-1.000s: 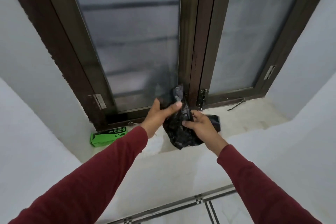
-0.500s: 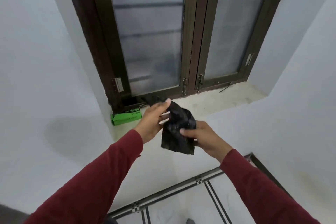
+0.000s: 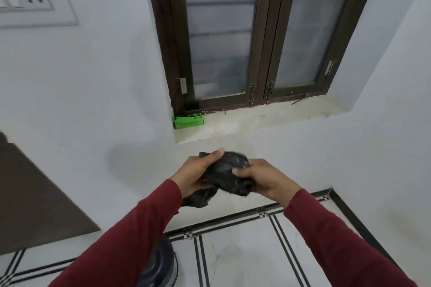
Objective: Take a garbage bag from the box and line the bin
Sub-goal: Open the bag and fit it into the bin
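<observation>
While the box point(image 3: 188, 121) sits on the sill, up and left of the bag point(image 3: 227, 175), I see my left hand point(image 3: 198, 176) pinching the crumpled bag's left side and my right hand point(image 3: 263, 178) clamped on its right. The bin point(image 3: 158, 265), I judge, lies below the bag and leftward, nearer my left hand.

The person wears a long-sleeved dark red top; its plain, smooth sleeves point(image 3: 130, 237) reach to the wrists. The left hand point(image 3: 198, 172) and right hand point(image 3: 265, 177) are bare.
</observation>
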The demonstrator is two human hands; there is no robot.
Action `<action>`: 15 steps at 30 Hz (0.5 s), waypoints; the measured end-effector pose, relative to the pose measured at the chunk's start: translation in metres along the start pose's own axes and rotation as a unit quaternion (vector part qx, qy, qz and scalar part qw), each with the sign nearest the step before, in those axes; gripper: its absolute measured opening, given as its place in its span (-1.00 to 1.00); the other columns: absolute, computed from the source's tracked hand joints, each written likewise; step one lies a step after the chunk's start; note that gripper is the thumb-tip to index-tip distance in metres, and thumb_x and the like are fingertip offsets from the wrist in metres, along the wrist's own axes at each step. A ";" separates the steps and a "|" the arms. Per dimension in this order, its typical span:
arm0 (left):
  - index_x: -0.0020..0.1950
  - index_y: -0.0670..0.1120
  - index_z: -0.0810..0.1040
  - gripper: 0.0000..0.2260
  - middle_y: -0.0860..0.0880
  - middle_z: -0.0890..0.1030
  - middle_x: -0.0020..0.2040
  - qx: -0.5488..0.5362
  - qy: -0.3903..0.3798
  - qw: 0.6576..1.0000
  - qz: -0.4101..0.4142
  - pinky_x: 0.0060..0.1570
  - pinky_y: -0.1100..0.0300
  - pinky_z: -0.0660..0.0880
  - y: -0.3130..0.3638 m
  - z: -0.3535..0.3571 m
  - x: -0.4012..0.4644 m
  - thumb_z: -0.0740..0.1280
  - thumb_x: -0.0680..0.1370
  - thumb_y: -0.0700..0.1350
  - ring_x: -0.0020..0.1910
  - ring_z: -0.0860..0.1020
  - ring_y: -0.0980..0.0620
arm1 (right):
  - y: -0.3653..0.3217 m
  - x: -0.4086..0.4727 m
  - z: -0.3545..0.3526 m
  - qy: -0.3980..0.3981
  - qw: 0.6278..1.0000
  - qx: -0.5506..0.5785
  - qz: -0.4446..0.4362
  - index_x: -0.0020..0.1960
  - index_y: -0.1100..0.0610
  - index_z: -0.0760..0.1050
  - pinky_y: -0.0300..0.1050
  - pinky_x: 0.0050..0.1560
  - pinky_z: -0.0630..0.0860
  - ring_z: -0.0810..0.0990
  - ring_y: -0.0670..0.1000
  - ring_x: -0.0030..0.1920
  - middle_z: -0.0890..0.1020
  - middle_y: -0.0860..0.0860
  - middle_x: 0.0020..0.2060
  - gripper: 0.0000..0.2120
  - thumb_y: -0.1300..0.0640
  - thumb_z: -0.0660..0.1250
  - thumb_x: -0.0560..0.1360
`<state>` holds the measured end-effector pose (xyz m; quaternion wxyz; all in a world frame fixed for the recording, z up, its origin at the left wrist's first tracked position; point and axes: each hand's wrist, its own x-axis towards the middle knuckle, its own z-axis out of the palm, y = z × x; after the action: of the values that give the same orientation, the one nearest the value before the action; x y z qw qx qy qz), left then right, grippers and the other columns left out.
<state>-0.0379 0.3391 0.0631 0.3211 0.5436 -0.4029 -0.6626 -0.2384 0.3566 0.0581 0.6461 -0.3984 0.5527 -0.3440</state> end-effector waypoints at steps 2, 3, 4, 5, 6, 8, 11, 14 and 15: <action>0.17 -0.15 0.68 -0.52 -0.11 0.75 0.03 0.039 -0.037 0.998 -0.034 -0.05 0.12 0.65 -0.012 -0.003 -0.027 0.61 0.38 0.11 0.02 0.71 -0.03 | 0.002 -0.014 0.010 0.030 0.999 0.030 -0.028 0.14 0.33 0.66 -0.08 -0.28 0.63 0.72 0.21 -0.11 0.72 0.32 0.03 -0.77 0.30 0.49 0.50; 0.16 -0.18 0.67 -0.57 -0.12 0.75 0.01 0.028 -0.043 0.998 -0.034 -0.09 0.15 0.64 -0.019 -0.003 -0.039 0.62 0.39 0.01 -0.03 0.71 -0.01 | 0.006 -0.018 0.014 0.045 0.998 0.036 -0.035 0.12 0.35 0.67 -0.10 -0.34 0.59 0.71 0.20 -0.16 0.71 0.35 0.03 -0.75 0.26 0.51 0.49; 0.13 -0.23 0.66 -0.63 -0.13 0.74 -0.03 0.011 -0.032 0.999 -0.028 -0.14 0.18 0.64 -0.026 -0.001 -0.051 0.60 0.41 -0.10 -0.11 0.71 0.01 | 0.010 -0.024 0.019 0.059 0.997 0.043 -0.036 0.10 0.36 0.67 -0.12 -0.39 0.56 0.70 0.19 -0.20 0.71 0.35 0.02 -0.72 0.21 0.55 0.47; 0.09 -0.27 0.64 -0.69 -0.14 0.71 -0.08 -0.003 -0.006 1.000 -0.018 -0.20 0.21 0.64 -0.030 0.001 -0.063 0.58 0.44 -0.16 -0.20 0.70 0.04 | 0.015 -0.028 0.024 0.070 0.996 0.050 -0.034 0.08 0.35 0.67 -0.14 -0.41 0.55 0.70 0.17 -0.24 0.73 0.33 -0.01 -0.69 0.16 0.58 0.45; 0.08 -0.27 0.58 -0.71 -0.14 0.68 -0.12 -0.014 0.034 0.999 -0.004 -0.28 0.23 0.62 -0.037 0.003 -0.076 0.56 0.46 -0.19 -0.28 0.68 0.07 | 0.021 -0.035 0.029 0.078 0.995 0.059 -0.024 0.05 0.33 0.67 -0.15 -0.41 0.56 0.71 0.15 -0.26 0.74 0.30 -0.05 -0.67 0.11 0.59 0.43; 0.21 -0.16 0.42 -0.61 -0.16 0.64 -0.06 -0.019 0.121 0.992 0.024 -0.36 0.25 0.57 -0.050 0.004 -0.094 0.53 0.51 -0.15 -0.32 0.64 0.06 | 0.031 -0.047 0.038 0.059 0.995 0.081 0.002 0.04 0.30 0.66 -0.12 -0.33 0.62 0.74 0.13 -0.23 0.75 0.23 -0.10 -0.64 0.03 0.59 0.43; 0.20 -0.02 0.51 -0.74 -0.14 0.68 -0.05 0.071 0.235 0.966 0.083 -0.42 0.24 0.54 -0.072 -0.001 -0.124 0.46 0.56 -0.07 -0.32 0.64 0.04 | 0.042 -0.075 0.055 -0.043 0.992 0.112 0.037 0.20 0.37 0.61 -0.07 -0.16 0.68 0.75 0.13 -0.09 0.73 0.27 0.06 -0.64 0.17 0.52 0.50; 0.00 -0.03 0.67 -0.89 -0.08 0.70 -0.13 0.155 0.271 0.947 0.074 -0.48 0.27 0.51 -0.090 -0.011 -0.156 0.40 0.59 -0.02 -0.38 0.65 0.07 | 0.053 -0.100 0.073 -0.055 0.990 0.122 0.036 0.47 0.28 0.36 -0.06 -0.17 0.66 0.70 0.11 -0.05 0.62 0.29 0.23 -0.41 0.41 0.45 0.49; -0.02 -0.05 0.67 -0.85 -0.07 0.70 -0.14 0.170 0.268 0.947 0.048 -0.46 0.26 0.51 -0.095 -0.016 -0.166 0.39 0.60 0.00 -0.38 0.64 0.06 | 0.058 -0.105 0.077 -0.037 0.991 0.127 0.026 0.47 0.16 0.32 -0.05 -0.18 0.66 0.69 0.12 -0.05 0.61 0.27 0.22 -0.36 0.42 0.46 0.48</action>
<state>0.0123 0.5239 0.0547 0.3515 0.7278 -0.4340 -0.3981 -0.1780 0.4861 0.0578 0.7203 -0.3108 0.4906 -0.3792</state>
